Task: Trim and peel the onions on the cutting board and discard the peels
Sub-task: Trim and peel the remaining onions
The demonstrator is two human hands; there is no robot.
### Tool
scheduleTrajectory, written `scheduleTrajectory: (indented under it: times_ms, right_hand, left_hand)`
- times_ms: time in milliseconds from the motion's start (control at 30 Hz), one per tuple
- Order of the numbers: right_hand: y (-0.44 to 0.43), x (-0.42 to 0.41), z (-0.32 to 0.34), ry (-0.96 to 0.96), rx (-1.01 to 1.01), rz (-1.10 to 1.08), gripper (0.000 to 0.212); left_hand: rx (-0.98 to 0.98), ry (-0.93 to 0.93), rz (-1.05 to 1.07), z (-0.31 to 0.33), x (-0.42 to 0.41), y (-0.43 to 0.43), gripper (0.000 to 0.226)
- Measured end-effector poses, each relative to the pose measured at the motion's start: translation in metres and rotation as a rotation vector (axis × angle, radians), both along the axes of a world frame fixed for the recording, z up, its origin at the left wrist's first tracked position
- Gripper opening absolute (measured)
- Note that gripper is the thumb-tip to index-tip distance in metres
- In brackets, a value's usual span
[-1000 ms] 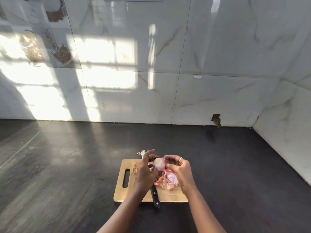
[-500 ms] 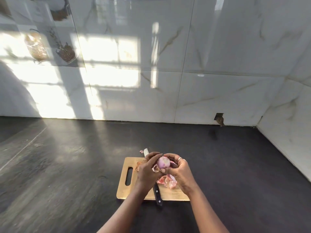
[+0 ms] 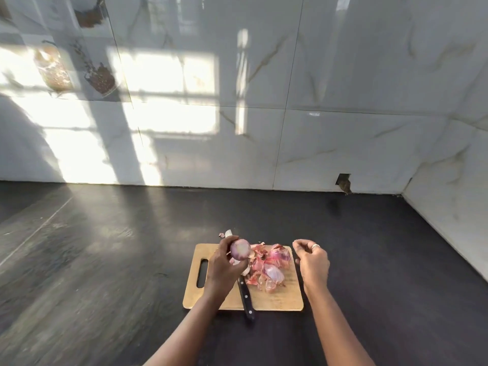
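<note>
Peeling looks well under way, judging by the mess on the cutting board [image 3: 280, 299]. The left hand [image 3: 221, 268] is lifted above the board's left half, near the handle slot, with its fingers clamped around a peeled onion [image 3: 240, 249] that shows pale, smooth flesh with a purple tinge and no loose skin that I can make out. The right hand [image 3: 313, 262] hovers just past the board's right edge, fingers loosely curled and apart from the onion; whether a scrap of skin is pinched in them I cannot tell.

A heap of peels [image 3: 260, 270], pink and papery, covers the middle and far part of the board. Among them, toward the far right corner, sits a darker purple onion [image 3: 281, 254] which seems to have skin left on it, and nearer the middle lies a pale rounded piece [image 3: 274, 273] that may be a peeled onion or a thick layer; it is too blurred to tell. The knife [image 3: 245, 299] lies on the board under the left hand, its black handle overhanging the near edge and its tip reaching past the far edge onto the worktop [image 3: 105, 260], where a small scrap [image 3: 221, 235] also lies.

So at least one onion appears finished. What is left, as I judge it: the purple one, then clearing every peel off the board, since none has been discarded yet.
</note>
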State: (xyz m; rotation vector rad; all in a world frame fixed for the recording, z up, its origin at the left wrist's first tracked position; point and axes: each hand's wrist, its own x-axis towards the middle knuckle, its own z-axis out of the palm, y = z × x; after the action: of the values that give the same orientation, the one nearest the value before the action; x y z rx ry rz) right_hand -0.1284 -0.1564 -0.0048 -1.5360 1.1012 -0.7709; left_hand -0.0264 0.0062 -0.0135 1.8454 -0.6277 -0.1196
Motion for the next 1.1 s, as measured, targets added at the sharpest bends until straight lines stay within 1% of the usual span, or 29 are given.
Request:
scheduleTrajectory:
  times_ms: [33,100,200,267,333,433,633,733,833,967,1100]
  right_hand:
    - [0.001,-0.001,-0.002,0.069,-0.002,-0.001,0.009]
    - [0.006,-0.002,-0.003,0.158,-0.011,-0.029,0.022]
    - [0.013,-0.004,-0.003,0.178,-0.039,-0.028,0.026]
    - [0.014,-0.002,-0.006,0.198,-0.057,0.041,0.029]
    - [0.014,0.003,-0.009,0.235,-0.087,0.140,0.039]
    - [0.015,0.013,-0.005,0.311,-0.136,0.271,0.047]
    - [0.016,0.028,0.001,0.451,-0.164,0.417,0.058]
    - [0.019,0.030,-0.001,0.414,-0.148,0.420,0.055]
    - [0.023,0.032,-0.004,0.305,-0.114,0.428,0.048]
    - [0.020,0.033,-0.006,0.102,0.025,0.386,0.041]
    - [0.005,0.024,-0.010,-0.026,0.149,0.280,0.039]
  left_hand:
    - [-0.006,0.017,0.007,-0.001,-0.001,-0.001,0.051]
    - [0.017,0.030,0.011,-0.004,-0.002,-0.003,0.053]
    - [0.060,0.033,0.008,-0.009,-0.003,-0.004,0.056]
    - [0.083,0.039,0.005,-0.012,-0.003,-0.004,0.059]
    - [0.103,0.029,0.005,-0.012,-0.004,-0.005,0.059]
    - [0.093,0.021,0.006,-0.011,-0.005,-0.005,0.058]
    - [0.088,0.031,0.014,-0.009,-0.006,-0.006,0.055]
    - [0.090,0.038,0.017,-0.008,-0.006,-0.008,0.055]
    - [0.100,0.033,0.027,-0.008,-0.007,-0.010,0.055]
    - [0.118,0.059,0.037,-0.008,-0.005,-0.011,0.052]
    - [0.125,0.051,0.045,-0.009,-0.002,-0.014,0.049]
